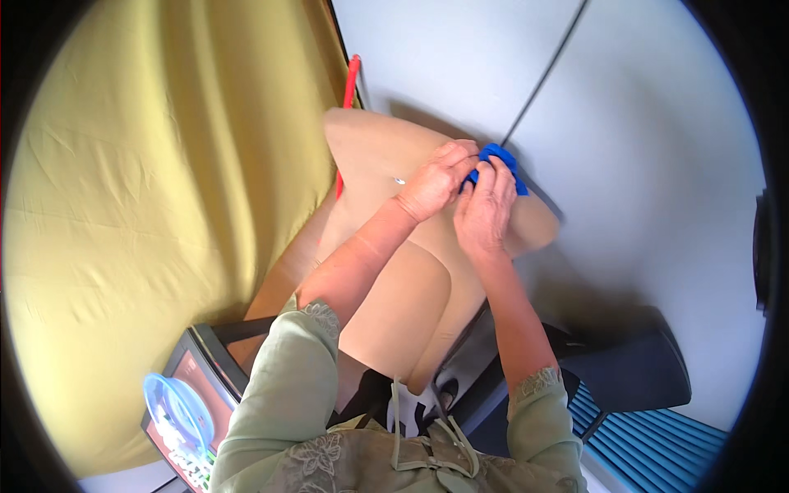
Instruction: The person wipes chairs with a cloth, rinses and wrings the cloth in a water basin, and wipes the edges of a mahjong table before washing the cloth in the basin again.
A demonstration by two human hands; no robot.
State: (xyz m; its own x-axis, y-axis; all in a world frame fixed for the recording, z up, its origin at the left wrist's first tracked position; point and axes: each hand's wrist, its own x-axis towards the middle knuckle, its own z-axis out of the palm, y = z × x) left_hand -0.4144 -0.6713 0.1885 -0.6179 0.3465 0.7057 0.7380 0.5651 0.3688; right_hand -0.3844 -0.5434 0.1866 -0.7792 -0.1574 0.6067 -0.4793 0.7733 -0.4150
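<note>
Left hand (pixel 440 181) and right hand (pixel 485 205), fingers closed, grip a bunched bright-blue cloth (pixel 498 151) at the far edge of a curved beige form (pixel 403 279); handling looks unfinished.

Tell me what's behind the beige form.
Behind the beige form, a red pole shows past its upper left edge, and a pale wall stands beyond. The form covers part of the pole; anything else there can't be seen.
</note>
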